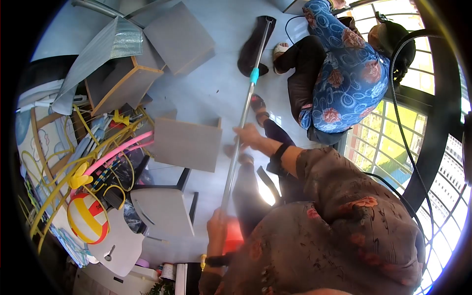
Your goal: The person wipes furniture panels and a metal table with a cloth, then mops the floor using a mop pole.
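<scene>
A long metal pole (244, 110) with a teal joint runs diagonally from near my body up to a dark flat piece (251, 49) on the pale floor. Near its lower end, my left hand (217, 227) is closed around the pole. Further up, my right hand (249, 135) grips it below the teal joint, slightly blurred. Both sets of fingers are partly hidden by the hands and pole. My dark-clothed legs and feet show beneath the pole.
A person in a blue floral shirt (344, 73) crouches or sits by the barred window at upper right. Grey boxes (187, 142), a grey chair (160, 209), a ball (87, 219) and tangled yellow tubes crowd the left. Black cables hang at the right.
</scene>
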Demonstrator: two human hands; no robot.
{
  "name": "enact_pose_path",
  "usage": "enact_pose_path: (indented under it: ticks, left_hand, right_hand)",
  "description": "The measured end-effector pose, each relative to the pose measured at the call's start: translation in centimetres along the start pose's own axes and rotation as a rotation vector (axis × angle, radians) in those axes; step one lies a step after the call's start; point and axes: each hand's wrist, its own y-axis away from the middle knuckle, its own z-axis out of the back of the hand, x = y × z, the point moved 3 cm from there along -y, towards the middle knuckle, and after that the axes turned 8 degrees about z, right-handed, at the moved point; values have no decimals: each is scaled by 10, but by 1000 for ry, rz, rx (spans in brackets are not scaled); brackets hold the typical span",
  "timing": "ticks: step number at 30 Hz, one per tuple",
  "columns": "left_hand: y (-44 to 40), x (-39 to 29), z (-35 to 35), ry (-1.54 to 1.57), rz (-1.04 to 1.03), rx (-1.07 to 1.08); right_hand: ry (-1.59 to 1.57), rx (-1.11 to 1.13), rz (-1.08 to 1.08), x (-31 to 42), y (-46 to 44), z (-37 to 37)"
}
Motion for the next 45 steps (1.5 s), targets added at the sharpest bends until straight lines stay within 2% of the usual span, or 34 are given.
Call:
enact_pose_path:
  ticks: [2,3,5,6,7,10,13,16,18,20,21,25,28,30,32,34,36,37,39,41,44,45]
  left_hand:
    - [-12,-13,-5,21,-19,15]
    - [-18,3,-11,68,-144,-68]
    - [-2,44,-17,11,-136,-80]
    - [8,61,-15,-41,-137,-93]
    - [24,71,-9,-30,-99,-81]
    - [72,99,0,21,-8,-61]
    - [78,109,-2,10,33,-46]
    - [59,85,-6,-78,-5,-62]
    - [46,51,-5,-111,-44,-87]
    - [26,7,-1,-63,-44,3]
    - [13,-10,-2,-62,-51,4]
    - [-23,-49,-7,-54,-141,-6]
    - [-21,-43,-8,-86,-166,-7]
    - [0,-16,-10,-150,-145,-30]
    - [26,13,-12,-168,-136,-62]
    - [48,32,-14,-64,13,-71]
    - [49,33,-21,-32,-51,-105]
    - [49,29,-23,-3,-118,-132]
    - [39,-16,-25,18,-127,-107]
    - [13,-51,-28,48,-124,-85]
    - [-12,-67,-36,-4,-30,-5]
    - [-8,-72,-31,93,-45,-35]
  right_hand:
    - [-38,6,24,5,-10,6]
    - [-41,4,25,2,-9,5]
    - [88,20,-19,-16,6,-6]
    - [7,91,17,-34,17,-18]
    - [63,104,-27,-14,51,-29]
    - [14,133,48,-54,85,-49]
    - [129,131,-11,-63,93,-49]
    - [87,125,51,-62,73,-37]
    - [-98,29,-69,-38,58,-25]
    - [57,85,140,-35,20,-3]
    - [-25,-6,62,-24,10,7]
    - [-113,-9,31,5,-17,34]
    - [-104,-57,70,8,-20,34]
    - [31,-62,-5,-19,-5,20]
    - [69,7,41,-25,32,4]
    - [-28,-47,49,-46,46,-8]
    - [-22,-24,36,-47,44,-2]
    - [170,57,217,-44,33,4]
    - [240,-37,243,-13,18,17]
    - [144,-25,6,22,-5,36]
    - [63,-39,45,33,-34,44]
    - [94,-20,53,34,-36,42]
